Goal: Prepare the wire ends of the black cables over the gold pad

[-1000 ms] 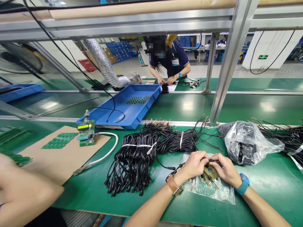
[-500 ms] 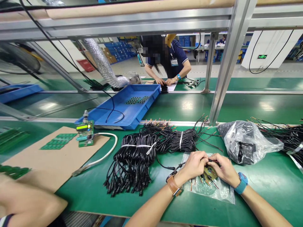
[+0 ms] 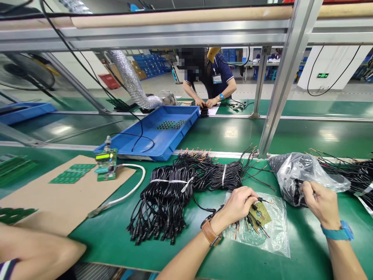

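Observation:
My left hand [image 3: 240,202], with a brown-strapped watch at the wrist, pinches a black cable [image 3: 264,200] whose thin coloured wire ends point right. Beneath it lies a clear plastic bag [image 3: 276,243] with a yellowish board [image 3: 260,214] and several short black cable ends with orange wires. My right hand [image 3: 322,204], wearing a blue wristband, is closed at the near side of a clear bag of black parts [image 3: 300,171]. What its fingertips grip is hidden. Left of my hands sit tied bundles of black cable [image 3: 171,182], their connectors toward me.
A green circuit board with a lit display [image 3: 105,165] stands on brown cardboard [image 3: 75,198], near green panels [image 3: 72,173]. Behind is a blue tray [image 3: 136,140]. A metal post [image 3: 279,85] rises beyond the bench. A co-worker's arm [image 3: 37,245] rests at left; another person works opposite.
My right hand has left my left hand and moved right to the bag of black parts. The left hand keeps its pinch on the cable, whose wire end now shows.

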Demonstrator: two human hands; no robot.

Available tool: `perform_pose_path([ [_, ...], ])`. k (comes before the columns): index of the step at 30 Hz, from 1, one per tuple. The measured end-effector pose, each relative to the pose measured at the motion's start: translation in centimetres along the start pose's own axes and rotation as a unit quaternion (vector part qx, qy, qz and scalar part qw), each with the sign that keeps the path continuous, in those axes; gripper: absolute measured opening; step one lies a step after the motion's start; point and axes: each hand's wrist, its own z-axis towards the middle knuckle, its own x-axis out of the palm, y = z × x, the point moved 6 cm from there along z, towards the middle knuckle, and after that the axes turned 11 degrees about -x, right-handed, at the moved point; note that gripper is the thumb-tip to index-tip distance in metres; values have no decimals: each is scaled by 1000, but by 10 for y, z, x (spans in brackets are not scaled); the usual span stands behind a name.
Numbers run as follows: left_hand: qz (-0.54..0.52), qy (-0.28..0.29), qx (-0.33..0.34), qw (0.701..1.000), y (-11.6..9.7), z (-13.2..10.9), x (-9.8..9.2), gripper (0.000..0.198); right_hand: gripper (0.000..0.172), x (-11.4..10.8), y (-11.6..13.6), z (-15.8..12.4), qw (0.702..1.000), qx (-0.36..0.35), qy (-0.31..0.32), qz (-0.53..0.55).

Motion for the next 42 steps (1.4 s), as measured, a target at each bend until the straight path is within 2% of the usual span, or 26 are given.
perform_pose_path([
  [2,12,2,4,1000,-1,0,-2,15,30,12,-14,-1,996,-9,67,-55],
  [4,34,23,27,999,-4,-1,-3,14,30,26,-17,-3,989,-42,117,-77],
  [7,84,85,73,990,-9,-4,-1,12,30,39,-15,-6,982,-54,162,-83],
  [10,132,97,73,984,-6,-5,0,20,32,41,-11,-7,977,-41,189,-91],
  [13,160,92,63,981,-2,-4,0,25,35,38,-7,-7,973,-48,198,-108],
  [20,134,179,97,970,-11,-7,-3,38,29,38,-8,-7,970,-61,213,-97],
  [28,126,220,100,962,-14,-11,-1,30,23,35,-4,-5,970,-28,210,-121],
  [34,110,212,92,967,-15,-12,-3,12,21,36,-2,-9,971,-49,209,-109],
  [38,117,118,51,985,-11,-4,-9,15,17,38,-5,-12,968,-33,222,-114],
  [42,66,23,15,997,-17,2,-30,22,17,40,-3,-10,968,-35,207,-139],
])
